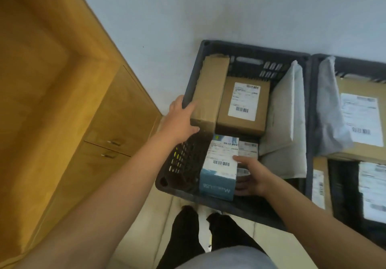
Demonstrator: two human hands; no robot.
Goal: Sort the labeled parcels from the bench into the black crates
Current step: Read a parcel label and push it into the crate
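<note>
A black crate [194,74] stands on the floor against the wall, holding several parcels. My left hand [180,120] grips the near end of a long plain cardboard box [211,89] leaning along the crate's left wall. My right hand [249,177] holds the right side of a blue and white labeled box [219,170] standing at the crate's front. Behind it lies a labeled brown box [243,106]. White padded mailers [286,118] lean against the right wall. A small labeled parcel [247,149] sits partly hidden under my right hand.
A second black crate [313,110] touches the first on the right, with a large labeled carton [359,118], a grey bag [330,106] and more labeled parcels. Wooden cabinets [117,122] stand at the left. My legs [200,237] are just in front of the crate on a pale floor.
</note>
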